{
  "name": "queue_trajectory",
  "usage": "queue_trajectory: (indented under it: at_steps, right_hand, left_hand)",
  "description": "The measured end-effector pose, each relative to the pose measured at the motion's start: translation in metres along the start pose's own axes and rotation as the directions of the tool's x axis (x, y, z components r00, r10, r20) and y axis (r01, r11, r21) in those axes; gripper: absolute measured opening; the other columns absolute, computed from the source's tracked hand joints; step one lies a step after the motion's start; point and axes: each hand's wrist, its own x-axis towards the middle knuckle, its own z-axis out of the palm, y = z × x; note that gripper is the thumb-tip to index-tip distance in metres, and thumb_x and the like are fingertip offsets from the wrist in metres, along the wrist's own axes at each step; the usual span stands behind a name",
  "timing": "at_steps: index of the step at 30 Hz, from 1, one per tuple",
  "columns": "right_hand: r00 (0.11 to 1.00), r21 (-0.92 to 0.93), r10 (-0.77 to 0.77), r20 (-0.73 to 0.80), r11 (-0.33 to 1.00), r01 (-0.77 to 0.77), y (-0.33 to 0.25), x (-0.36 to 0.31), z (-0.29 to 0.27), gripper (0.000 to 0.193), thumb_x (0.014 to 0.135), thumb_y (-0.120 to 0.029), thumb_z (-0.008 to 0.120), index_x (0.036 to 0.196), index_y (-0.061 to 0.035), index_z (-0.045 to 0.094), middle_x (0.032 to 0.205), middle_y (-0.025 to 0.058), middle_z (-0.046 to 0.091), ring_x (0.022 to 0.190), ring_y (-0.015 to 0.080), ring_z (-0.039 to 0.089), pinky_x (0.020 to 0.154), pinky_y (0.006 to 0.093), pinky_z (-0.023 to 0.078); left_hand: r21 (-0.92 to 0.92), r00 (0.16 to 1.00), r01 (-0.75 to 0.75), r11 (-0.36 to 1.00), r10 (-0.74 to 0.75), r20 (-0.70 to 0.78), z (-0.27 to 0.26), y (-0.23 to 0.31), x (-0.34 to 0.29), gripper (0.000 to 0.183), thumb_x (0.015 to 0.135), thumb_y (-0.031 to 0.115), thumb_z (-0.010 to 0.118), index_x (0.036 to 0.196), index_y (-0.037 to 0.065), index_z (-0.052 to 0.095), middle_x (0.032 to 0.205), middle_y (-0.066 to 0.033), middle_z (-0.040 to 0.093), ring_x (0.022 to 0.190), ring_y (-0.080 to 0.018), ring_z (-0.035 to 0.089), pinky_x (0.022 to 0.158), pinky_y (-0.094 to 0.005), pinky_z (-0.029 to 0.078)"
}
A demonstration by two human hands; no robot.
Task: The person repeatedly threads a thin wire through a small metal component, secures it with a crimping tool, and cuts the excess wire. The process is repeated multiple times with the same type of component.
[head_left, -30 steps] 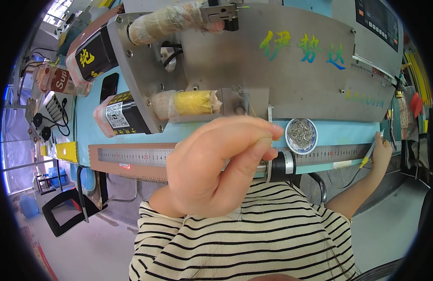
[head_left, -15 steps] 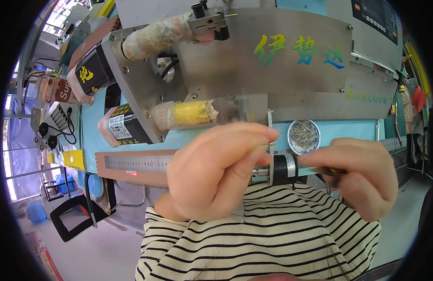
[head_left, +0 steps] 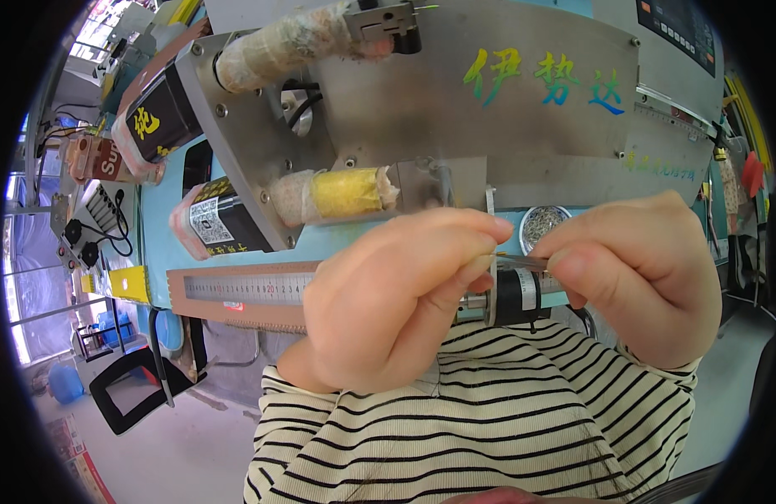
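My left hand [head_left: 396, 298] is closed in a pinch, thumb against index finger. What its fingertips hold, if anything, is too small to make out. My right hand [head_left: 644, 273] pinches a slim metal tool that looks like tweezers [head_left: 524, 262], its tip pointing left and reaching the left fingertips. Right below the tool sits a black cylindrical fixture [head_left: 516, 294] with a pale scale band on it. Behind the right fingers stands a round white-and-blue bowl [head_left: 525, 228] full of small silvery metal pieces, partly covered by the hand.
A large steel machine [head_left: 430, 109] with two wrapped arms, the upper [head_left: 278, 59] and lower [head_left: 350, 191], fills the back. A steel ruler [head_left: 249, 288] lies on a brown strip at left. A control panel [head_left: 678, 34] stands back right; a black-framed chair [head_left: 140, 391] is lower left.
My right hand has risen and turned leftward, bringing the tool's tip to the left fingertips. My left hand keeps its pinch almost unmoved. The right hand now covers part of the bowl.
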Motion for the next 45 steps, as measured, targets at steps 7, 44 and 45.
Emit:
queue_trajectory:
  at_steps: [7,44,45]
  right_hand:
    - [0.987,0.090,0.161,0.004,0.983,-0.161,-0.001,0.006,0.000,0.020,0.085,-0.007,0.057,0.075,0.0069,0.067,0.053,0.0080,0.058,0.044,0.0118,0.053,0.043,0.0236,0.039]
    - [0.898,0.321,-0.028,-0.440,0.929,0.186,0.015,-0.024,0.065,0.017,0.087,0.007,0.049,0.102,-0.0002,0.051,0.098,0.0115,0.053,0.061,0.0040,0.041,0.056,0.0178,0.036]
    - [0.902,0.311,-0.024,-0.432,0.934,0.174,0.015,-0.023,0.066,0.013,0.089,0.004,0.048,0.101,-0.0007,0.050,0.096,0.0110,0.053,0.061,0.0043,0.041,0.056,0.0179,0.035]
  left_hand:
    - [-0.028,0.996,0.093,0.995,-0.092,0.013,-0.001,0.006,-0.002,0.019,0.080,-0.010,0.063,0.098,-0.007,0.060,0.093,-0.0210,0.068,0.076,-0.0273,0.067,0.069,-0.0315,0.056]
    - [-0.062,0.999,0.003,0.998,-0.006,-0.049,0.020,0.015,-0.010,0.011,0.082,-0.008,0.064,0.091,-0.006,0.059,0.075,-0.0128,0.063,0.060,-0.0210,0.059,0.055,-0.0287,0.048]
    - [-0.049,0.999,-0.003,0.999,0.001,-0.043,0.021,0.015,-0.011,0.011,0.082,-0.008,0.064,0.091,-0.005,0.059,0.074,-0.0126,0.063,0.060,-0.0207,0.059,0.054,-0.0284,0.048]
